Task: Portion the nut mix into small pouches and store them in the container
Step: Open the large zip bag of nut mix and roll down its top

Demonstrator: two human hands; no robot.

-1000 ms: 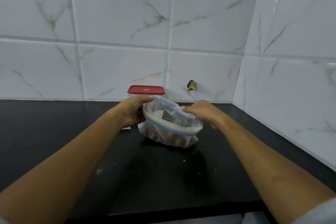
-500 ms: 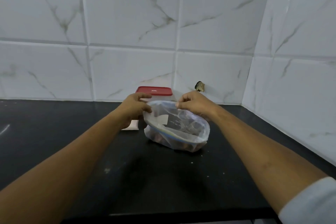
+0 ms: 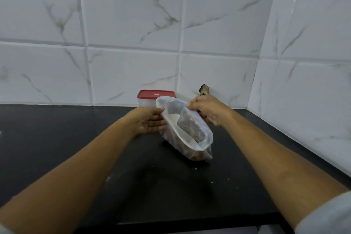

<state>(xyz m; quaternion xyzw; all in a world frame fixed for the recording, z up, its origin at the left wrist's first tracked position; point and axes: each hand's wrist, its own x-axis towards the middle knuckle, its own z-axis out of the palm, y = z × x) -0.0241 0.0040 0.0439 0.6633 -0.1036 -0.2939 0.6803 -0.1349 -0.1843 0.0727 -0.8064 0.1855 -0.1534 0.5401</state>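
Note:
A clear zip bag (image 3: 190, 138) with brown nuts at its bottom stands on the black counter (image 3: 76, 148), its mouth pulled open toward me. Something dark lies inside it. My left hand (image 3: 150, 121) pinches the left rim of the bag's mouth. My right hand (image 3: 207, 110) pinches the far right rim. Behind the bag stands a clear container with a red lid (image 3: 154, 95), shut, against the wall.
White marble tiles (image 3: 133, 43) close the back and right sides, meeting in a corner. A small dark broken spot (image 3: 204, 89) marks the back wall just above the counter. Crumbs lie on the counter in front of the bag. The counter's front edge runs below my forearms.
Both hands have pulled the bag's mouth wider and lifted its rim, so the opening now faces me. The view has shifted slightly to the left.

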